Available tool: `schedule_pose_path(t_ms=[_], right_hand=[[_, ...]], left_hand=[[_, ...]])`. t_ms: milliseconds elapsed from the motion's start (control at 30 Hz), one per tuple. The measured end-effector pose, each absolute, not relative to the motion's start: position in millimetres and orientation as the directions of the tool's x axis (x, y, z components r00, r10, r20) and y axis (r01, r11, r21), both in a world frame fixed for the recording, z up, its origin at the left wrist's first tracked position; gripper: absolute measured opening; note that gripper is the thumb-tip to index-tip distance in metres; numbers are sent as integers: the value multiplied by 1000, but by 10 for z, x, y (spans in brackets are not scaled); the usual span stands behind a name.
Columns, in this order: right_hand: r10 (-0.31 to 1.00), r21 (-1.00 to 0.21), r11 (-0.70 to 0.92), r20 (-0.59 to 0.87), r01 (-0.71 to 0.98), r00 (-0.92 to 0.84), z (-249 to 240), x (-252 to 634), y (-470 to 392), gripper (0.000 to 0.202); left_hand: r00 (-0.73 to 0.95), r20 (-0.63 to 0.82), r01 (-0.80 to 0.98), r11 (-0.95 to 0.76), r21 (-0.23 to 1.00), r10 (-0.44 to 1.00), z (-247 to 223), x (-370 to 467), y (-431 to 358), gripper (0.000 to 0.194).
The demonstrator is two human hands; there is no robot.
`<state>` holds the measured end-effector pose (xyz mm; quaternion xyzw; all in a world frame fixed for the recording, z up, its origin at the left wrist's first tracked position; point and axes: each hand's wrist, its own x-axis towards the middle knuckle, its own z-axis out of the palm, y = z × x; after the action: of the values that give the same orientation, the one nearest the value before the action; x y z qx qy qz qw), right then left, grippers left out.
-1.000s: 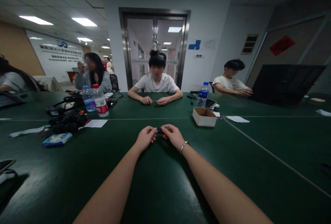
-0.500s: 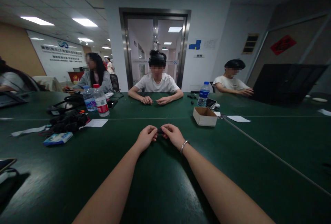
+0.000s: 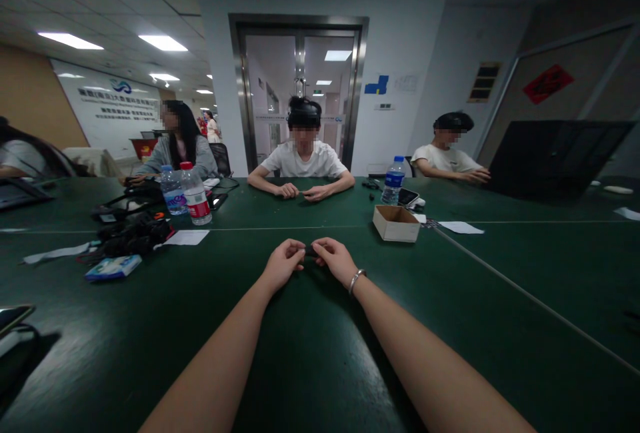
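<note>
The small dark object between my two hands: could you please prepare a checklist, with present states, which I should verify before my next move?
1. Left hand on the small dark object: ok, fingertips pinched at its left end.
2. Right hand on it: ok, fingertips pinched at its right end.
3. Object fully visible: not ok, fingers cover part of it.
4. Grip firm enough: cannot tell.
5. Open box away from the hands: ok, it stands apart, farther forward and to the right.
6. Bracelet clear of the object: ok, it sits at the right wrist.
</note>
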<state>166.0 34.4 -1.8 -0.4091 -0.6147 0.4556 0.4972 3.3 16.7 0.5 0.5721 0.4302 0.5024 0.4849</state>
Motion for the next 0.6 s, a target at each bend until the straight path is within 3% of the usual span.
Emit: schedule_pose_path(t_ms=[200,267,400,467,600], right_hand=[[957,-971,238,230,29,-177,-31,1657,361,23],[957,-970,241,232,29,-173,-32,1654,361,23],[957,-969,245,235,40,-171,-29,1652,357,24],[958,-970,240,230,38,-173,-26,1654,355,24],[957,-971,236,227,26,-179,-19,1660,351,24]], left_hand=[[118,165,-68,-158,985,979,96,53,110,33],[64,118,-79,-113,990,991,89,67,137,37],[-13,-6,31,6,1000,1000,28,89,204,27],[25,56,76,-58,995,998,10,86,204,25],[85,189,-14,-188,982,978,21,65,168,32]])
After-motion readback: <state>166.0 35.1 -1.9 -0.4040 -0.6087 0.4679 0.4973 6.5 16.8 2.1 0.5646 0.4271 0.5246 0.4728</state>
